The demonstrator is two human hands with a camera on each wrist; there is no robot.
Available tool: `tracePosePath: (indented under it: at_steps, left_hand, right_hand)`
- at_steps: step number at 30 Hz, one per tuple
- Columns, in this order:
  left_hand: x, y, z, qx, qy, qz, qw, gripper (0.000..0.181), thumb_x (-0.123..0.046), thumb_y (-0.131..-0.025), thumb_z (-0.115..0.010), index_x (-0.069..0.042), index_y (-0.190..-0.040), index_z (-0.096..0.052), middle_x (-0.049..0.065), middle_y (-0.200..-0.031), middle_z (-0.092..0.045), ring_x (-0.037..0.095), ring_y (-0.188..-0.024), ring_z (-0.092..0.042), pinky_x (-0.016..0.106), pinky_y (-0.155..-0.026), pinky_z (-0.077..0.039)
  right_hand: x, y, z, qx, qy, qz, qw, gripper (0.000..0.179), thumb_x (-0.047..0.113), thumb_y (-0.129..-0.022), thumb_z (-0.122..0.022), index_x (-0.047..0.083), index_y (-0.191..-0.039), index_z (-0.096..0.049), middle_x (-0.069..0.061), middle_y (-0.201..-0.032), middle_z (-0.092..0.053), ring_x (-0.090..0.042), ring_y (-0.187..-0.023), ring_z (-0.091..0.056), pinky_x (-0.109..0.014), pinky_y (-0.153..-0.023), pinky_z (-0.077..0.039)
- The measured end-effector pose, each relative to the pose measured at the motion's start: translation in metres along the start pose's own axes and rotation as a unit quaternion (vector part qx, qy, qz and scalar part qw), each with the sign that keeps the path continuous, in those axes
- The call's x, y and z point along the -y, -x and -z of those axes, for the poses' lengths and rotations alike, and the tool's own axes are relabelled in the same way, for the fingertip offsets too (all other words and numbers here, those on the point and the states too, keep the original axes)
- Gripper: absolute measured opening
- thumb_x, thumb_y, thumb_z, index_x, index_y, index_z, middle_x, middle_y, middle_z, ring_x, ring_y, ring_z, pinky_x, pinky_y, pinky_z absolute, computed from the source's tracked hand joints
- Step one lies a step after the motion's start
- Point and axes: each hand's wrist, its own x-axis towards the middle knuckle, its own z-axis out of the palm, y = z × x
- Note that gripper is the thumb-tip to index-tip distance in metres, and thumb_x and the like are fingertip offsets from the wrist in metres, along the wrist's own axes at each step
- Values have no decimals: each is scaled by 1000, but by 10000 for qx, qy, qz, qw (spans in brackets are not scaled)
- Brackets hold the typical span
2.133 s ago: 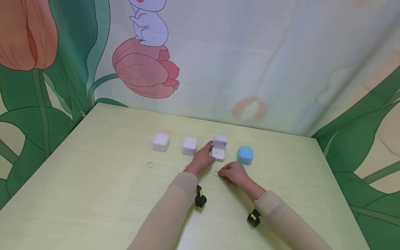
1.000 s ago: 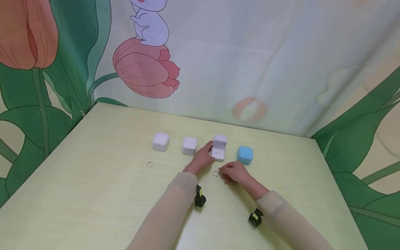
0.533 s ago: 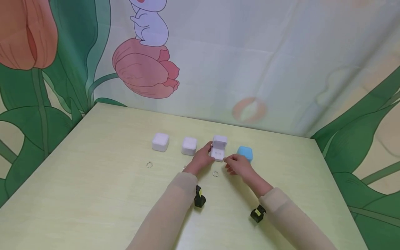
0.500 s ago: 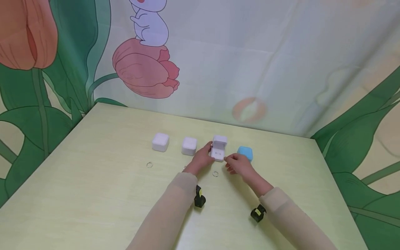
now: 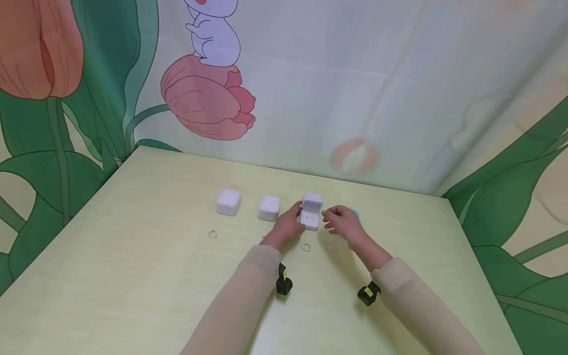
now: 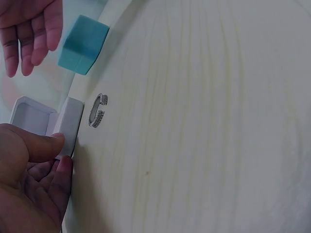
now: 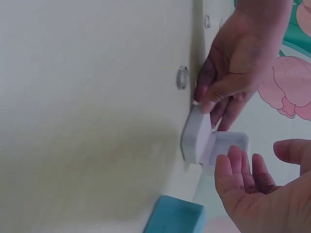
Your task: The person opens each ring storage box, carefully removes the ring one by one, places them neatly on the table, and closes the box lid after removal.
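Note:
My left hand (image 5: pixel 286 228) grips the side of a small white ring box (image 5: pixel 312 197), whose lid stands raised. In the left wrist view, the thumb presses on the base of the box (image 6: pixel 72 127) and the fingers lie below. Two small marks show on the box's inner cushion in the head view. My right hand (image 5: pixel 347 226) hovers just right of the box, fingers loosely bent and apart, with nothing between them. It partly covers a blue box (image 5: pixel 356 213). An open-ended ring with small stones (image 6: pixel 99 116) lies on the table in front of the white box.
Two closed white boxes (image 5: pixel 228 201) stand left of the open one. Another ring (image 5: pixel 210 233) lies before the leftmost box. Beside the left wrist, a further ring (image 5: pixel 262 238) is partly hidden. A printed curtain (image 5: pixel 284 98) hangs behind the table (image 5: pixel 155 256).
My right hand has lifted from beside the ring on the table and moved up and right to the open box's side, over the blue box. My left hand has kept its hold.

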Motion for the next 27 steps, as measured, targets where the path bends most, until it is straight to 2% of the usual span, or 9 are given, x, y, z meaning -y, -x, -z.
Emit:
tracePosePath:
  at_steps: [2,5,10,18,22,27]
  left_hand:
    - [0,1,1,-8,-15,-17,10000,75,1,-95,-59,-3,-162,-25,18,-163,-41,34,-154,-37,44,-130,-26]
    - [0,1,1,8,-6,-3,10000,76,2,-95,-58,-3,-162,-24,18,-163,-41,33,-154,-37,44,-130,-26]
    - [0,1,1,20,-3,51,10000,76,1,-94,-59,-5,-162,-25,17,-163,-40,33,-154,-36,44,-130,-25]
    - [2,-1,1,14,-61,-12,10000,76,1,-94,-60,-3,-162,-25,17,-163,-41,33,-154,-37,44,-130,-26]
    - [2,-1,1,27,-47,9,10000,76,1,-95,-59,-4,-162,-25,17,-163,-40,33,-154,-36,44,-130,-25]
    - [0,1,1,54,10,-54,10000,74,1,-95,-58,-3,-162,-25,18,-163,-40,34,-155,-35,45,-130,-26]
  right_hand:
    - [5,-1,2,-54,-4,54,10000,35,21,-103,-55,-9,-122,-61,-15,-105,-70,-8,-80,-64,-19,-70,-57]
    - [10,-4,4,-112,38,59,9999,36,22,-103,-55,-7,-125,-61,-17,-113,-68,-16,-89,-66,-21,-74,-58]
    - [15,-11,5,-85,130,45,9999,42,25,-106,-52,-4,-136,-56,-23,-136,-62,-33,-115,-65,-35,-93,-59]
    - [22,-22,2,53,-4,-178,9998,49,26,-107,-48,-2,-147,-48,-23,-148,-54,-37,-131,-57,-48,-111,-51]
    - [23,-28,0,210,-149,-345,9991,54,27,-108,-44,-4,-152,-42,-25,-154,-48,-40,-140,-52,-50,-116,-47]
    - [19,-35,-3,623,-372,-546,9959,60,31,-110,-37,-8,-156,-32,-31,-158,-40,-44,-147,-43,-51,-123,-39]
